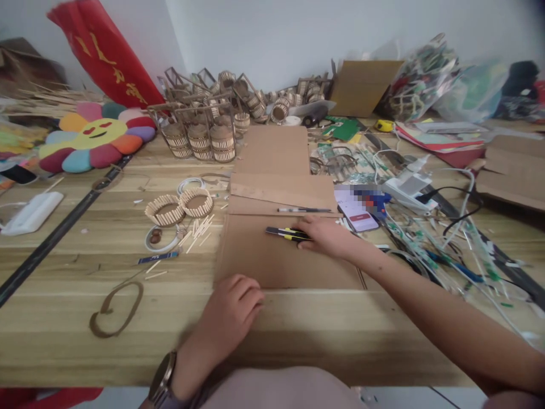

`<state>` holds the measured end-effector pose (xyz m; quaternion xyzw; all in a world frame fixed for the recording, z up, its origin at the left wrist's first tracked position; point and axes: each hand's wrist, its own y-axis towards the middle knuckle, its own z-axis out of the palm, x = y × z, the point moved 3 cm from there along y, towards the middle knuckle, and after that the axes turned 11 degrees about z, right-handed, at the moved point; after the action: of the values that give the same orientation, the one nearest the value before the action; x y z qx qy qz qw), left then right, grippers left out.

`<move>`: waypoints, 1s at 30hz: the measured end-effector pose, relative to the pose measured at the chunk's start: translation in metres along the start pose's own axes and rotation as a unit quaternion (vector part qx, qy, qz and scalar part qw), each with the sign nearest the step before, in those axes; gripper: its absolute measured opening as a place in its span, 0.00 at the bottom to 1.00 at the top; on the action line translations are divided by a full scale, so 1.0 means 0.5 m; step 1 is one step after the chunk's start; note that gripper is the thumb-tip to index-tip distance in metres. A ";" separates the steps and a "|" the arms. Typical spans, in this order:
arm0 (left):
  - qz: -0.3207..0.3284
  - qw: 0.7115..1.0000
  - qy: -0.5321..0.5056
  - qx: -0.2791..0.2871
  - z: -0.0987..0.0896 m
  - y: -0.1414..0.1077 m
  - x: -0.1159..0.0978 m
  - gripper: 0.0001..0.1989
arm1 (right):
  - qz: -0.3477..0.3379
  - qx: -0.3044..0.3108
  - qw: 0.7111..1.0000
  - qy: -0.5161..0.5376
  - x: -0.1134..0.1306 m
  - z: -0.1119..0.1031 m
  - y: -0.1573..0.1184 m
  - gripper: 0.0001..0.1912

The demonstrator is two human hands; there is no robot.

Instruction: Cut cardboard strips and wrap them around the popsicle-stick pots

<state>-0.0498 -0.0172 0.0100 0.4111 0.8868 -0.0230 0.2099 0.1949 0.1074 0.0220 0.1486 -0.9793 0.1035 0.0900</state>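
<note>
A black and yellow utility knife [286, 233] lies across the brown cardboard sheet [272, 267]. My right hand [326, 236] reaches in from the right, its fingers closed around the knife's right end. At the near left corner of the cardboard, my left hand [234, 309] rests on the wooden table with fingers curled in; nothing shows in them. Just beyond the knife, a slim pen [303, 210] lies on the cardboard. To the left are two small rings of wooden sticks [165, 211], loose sticks [199, 232] and a roll of white tape [149, 241].
A phone [360, 213], a blue glue gun [381, 201], a power strip [409, 187] and tangled cables crowd the right side. Several small stick baskets [200, 139] stand at the back. A flower cushion [96, 136] and a curled brown strip [96, 328] lie left.
</note>
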 end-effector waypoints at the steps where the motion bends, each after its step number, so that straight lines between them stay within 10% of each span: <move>1: 0.001 0.999 0.032 -0.011 0.004 -0.002 0.006 0.07 | 0.012 0.002 1.000 0.016 -0.005 0.005 -0.009 0.19; 7: 0.008 0.990 0.140 -0.025 0.037 -0.010 0.051 0.16 | 0.071 0.059 0.977 0.193 -0.036 0.009 -0.057 0.13; 11: 0.009 0.987 0.157 -0.028 0.037 -0.009 0.080 0.15 | 0.121 0.155 0.855 0.480 -0.037 0.015 -0.100 0.18; 18: -0.006 0.989 0.136 -0.057 0.016 -0.011 0.128 0.15 | 0.237 0.196 0.703 0.641 -0.024 0.027 -0.155 0.21; 30: 0.008 0.989 0.132 -0.070 0.017 -0.013 0.139 0.15 | 0.230 0.173 0.715 0.637 0.003 0.059 -0.171 0.12</move>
<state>-0.0914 0.0265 -0.0257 0.4018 0.9028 0.0955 0.1198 0.2155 0.0205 0.0092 -0.1693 -0.6596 0.3588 0.6384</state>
